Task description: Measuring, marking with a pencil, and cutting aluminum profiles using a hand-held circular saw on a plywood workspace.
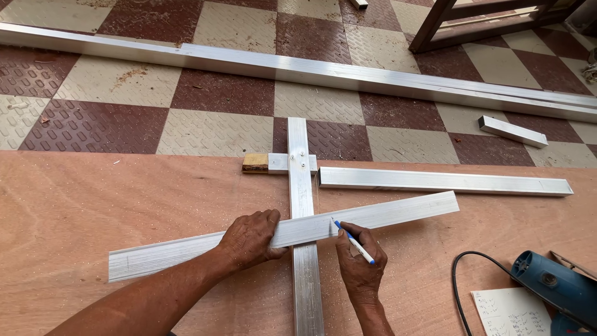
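Head view: aluminium bar (385,214) long axis left-right, right end tilted up; pen (354,241) tip up-left.

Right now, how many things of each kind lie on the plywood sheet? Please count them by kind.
Aluminium bars: 3 (slanted bar, upright bar, flat bar)
Wooden block: 1
Blue power tool: 1
Paper sheet: 1
Pen: 1
Total: 7

We are seeing the aluminium strip (385,214) lying across the upright aluminium rail (303,249); right of that rail are lying a shorter bar (444,181) and, nearer, the power saw (553,286).
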